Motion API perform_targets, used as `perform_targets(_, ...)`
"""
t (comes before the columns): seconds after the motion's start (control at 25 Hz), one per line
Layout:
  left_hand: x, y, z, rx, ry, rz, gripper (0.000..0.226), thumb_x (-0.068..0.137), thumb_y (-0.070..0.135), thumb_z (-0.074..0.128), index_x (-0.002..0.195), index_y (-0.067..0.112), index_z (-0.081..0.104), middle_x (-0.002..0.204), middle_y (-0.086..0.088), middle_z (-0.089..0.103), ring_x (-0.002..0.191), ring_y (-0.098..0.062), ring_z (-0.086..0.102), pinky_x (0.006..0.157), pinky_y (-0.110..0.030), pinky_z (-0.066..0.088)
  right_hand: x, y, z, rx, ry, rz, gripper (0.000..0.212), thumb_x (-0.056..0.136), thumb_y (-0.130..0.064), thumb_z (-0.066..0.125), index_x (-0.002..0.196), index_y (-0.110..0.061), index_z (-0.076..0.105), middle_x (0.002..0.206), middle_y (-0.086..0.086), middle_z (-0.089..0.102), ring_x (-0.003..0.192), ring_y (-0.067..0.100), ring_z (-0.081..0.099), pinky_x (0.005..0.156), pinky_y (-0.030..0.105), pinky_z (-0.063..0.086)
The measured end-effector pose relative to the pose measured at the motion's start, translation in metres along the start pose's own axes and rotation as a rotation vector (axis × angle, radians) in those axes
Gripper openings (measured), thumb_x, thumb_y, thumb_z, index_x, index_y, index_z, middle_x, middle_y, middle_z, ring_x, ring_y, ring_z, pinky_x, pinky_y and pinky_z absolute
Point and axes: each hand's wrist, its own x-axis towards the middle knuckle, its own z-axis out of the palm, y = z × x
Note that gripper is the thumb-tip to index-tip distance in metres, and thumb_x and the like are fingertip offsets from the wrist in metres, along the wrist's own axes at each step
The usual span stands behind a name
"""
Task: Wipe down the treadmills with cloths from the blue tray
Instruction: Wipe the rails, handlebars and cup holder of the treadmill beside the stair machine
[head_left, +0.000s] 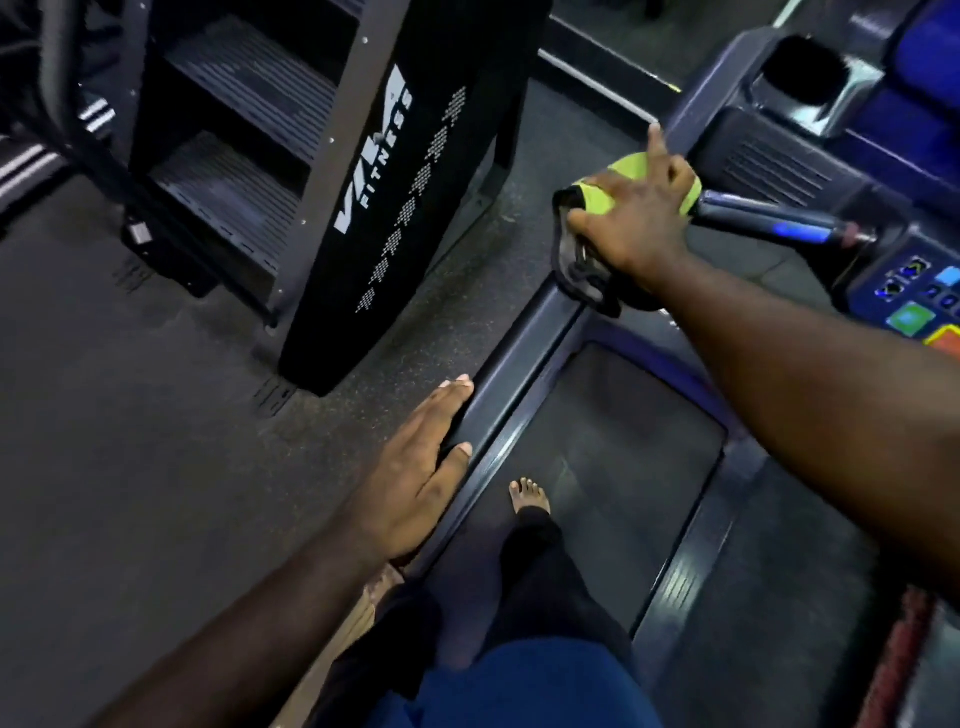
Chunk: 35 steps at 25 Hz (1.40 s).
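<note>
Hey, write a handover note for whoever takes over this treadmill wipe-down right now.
Left hand: open, resting flat on the left side rail.
Right hand: fingers curled over the yellow-green cloth, pressing it on the rail's upper end beside the handgrip bar.
Done: cloth is on the treadmill; which surfaces are already wiped doesn't show.
Left: probably the rest of the rail, the handgrip bar and the console. The blue tray is not clearly in view.

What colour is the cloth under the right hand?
The cloth is bright yellow-green with a dark border; the head view, the only one, shows it.
</note>
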Motion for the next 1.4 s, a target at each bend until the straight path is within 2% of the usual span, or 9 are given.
perform_targets(0.12, 0.0, -0.007, -0.001, -0.075, 0.057, 0.033, 0.057, 0.107, 0.017, 0.052, 0.161, 0.023, 0.038, 0.166, 0.012, 0.036, 0.152, 0.004, 0.028, 0.124, -0.016, 0.02, -0.046, -0.034, 0.01, 0.145, 0.041, 0.117, 0.06, 0.082, -0.059, 0.065, 0.139, -0.041, 0.064, 0.174, 0.02, -0.005, 0.158, 0.047, 0.006, 0.13, 0.044, 0.012)
perform_targets(0.28, 0.001, 0.002, -0.007, -0.103, 0.093, 0.045, 0.059, 0.094, 0.014, 0.052, 0.153, 0.015, 0.049, 0.151, 0.009, 0.05, 0.135, 0.011, 0.043, 0.112, -0.006, 0.028, -0.195, -0.083, 0.06, 0.392, 0.097, 0.116, 0.055, 0.085, -0.047, 0.068, 0.14, -0.045, 0.058, 0.174, 0.014, -0.014, 0.161, 0.039, 0.009, 0.128, 0.047, 0.028)
perform_targets(0.4, 0.002, 0.003, -0.007, -0.102, 0.059, -0.006, 0.063, 0.092, 0.015, 0.053, 0.154, 0.014, 0.046, 0.15, 0.004, 0.052, 0.132, 0.007, 0.045, 0.11, -0.006, 0.03, -0.198, -0.083, 0.061, 0.488, 0.007, 0.13, 0.058, 0.089, -0.047, 0.064, 0.144, -0.05, 0.045, 0.171, 0.02, -0.018, 0.157, 0.046, 0.023, 0.122, 0.052, 0.036)
perform_targets(0.6, 0.002, 0.003, -0.004, -0.023, 0.031, -0.019, 0.063, 0.102, 0.012, 0.049, 0.162, 0.022, 0.035, 0.164, 0.014, 0.034, 0.151, 0.006, 0.028, 0.121, -0.011, 0.02, -0.053, -0.054, 0.035, 0.538, 0.175, 0.442, 0.052, 0.094, -0.038, 0.055, 0.144, -0.044, 0.04, 0.138, 0.023, 0.045, 0.111, 0.049, 0.062, 0.095, 0.049, 0.051)
perform_targets(0.72, 0.001, 0.01, -0.004, -0.035, -0.006, -0.056, 0.063, 0.099, 0.018, 0.046, 0.16, 0.029, 0.033, 0.164, 0.013, 0.036, 0.149, 0.009, 0.027, 0.123, -0.014, 0.022, 0.005, -0.028, 0.013, 0.599, 0.208, 0.563, 0.057, 0.098, -0.042, 0.053, 0.151, -0.044, 0.033, 0.128, 0.021, 0.058, 0.11, 0.044, 0.064, 0.082, 0.042, 0.045)
perform_targets(0.92, 0.003, 0.011, -0.001, 0.018, -0.002, -0.059, 0.059, 0.105, 0.027, 0.044, 0.163, 0.026, 0.031, 0.167, 0.013, 0.033, 0.151, 0.006, 0.027, 0.123, -0.015, 0.022, -0.059, -0.04, 0.034, 0.763, 0.205, 0.506, 0.072, 0.1, -0.051, 0.051, 0.163, -0.041, 0.019, 0.145, 0.02, 0.057, 0.12, 0.042, 0.062, 0.093, 0.043, 0.051)
perform_targets(1.08, 0.005, -0.001, 0.001, 0.076, -0.044, -0.05, 0.055, 0.11, 0.041, 0.038, 0.159, 0.016, 0.039, 0.162, -0.005, 0.043, 0.151, -0.021, 0.038, 0.124, -0.048, 0.032, -0.199, -0.086, 0.071, 1.104, 0.254, 0.309, 0.062, 0.105, -0.039, 0.054, 0.162, -0.038, 0.028, 0.167, -0.007, 0.036, 0.145, 0.011, 0.04, 0.107, 0.025, 0.034)
perform_targets(1.28, 0.008, 0.003, 0.001, 0.024, 0.01, 0.05, 0.054, 0.108, 0.013, 0.045, 0.161, 0.016, 0.034, 0.168, 0.003, 0.035, 0.156, -0.015, 0.03, 0.128, -0.04, 0.027, -0.044, -0.018, 0.067, 1.291, 0.432, 0.224, 0.062, 0.101, -0.034, 0.053, 0.155, -0.008, 0.04, 0.164, 0.009, 0.041, 0.141, 0.005, 0.04, 0.116, 0.013, 0.027)
perform_targets(1.4, 0.007, 0.006, 0.003, 0.024, -0.002, 0.029, 0.055, 0.107, 0.012, 0.046, 0.161, 0.013, 0.034, 0.168, 0.004, 0.034, 0.156, -0.013, 0.03, 0.128, -0.041, 0.027, -0.032, 0.004, 0.112, 1.647, 0.249, 0.469, 0.085, 0.094, -0.063, 0.062, 0.158, -0.011, 0.043, 0.162, 0.008, 0.046, 0.148, 0.018, 0.043, 0.128, 0.037, 0.029)
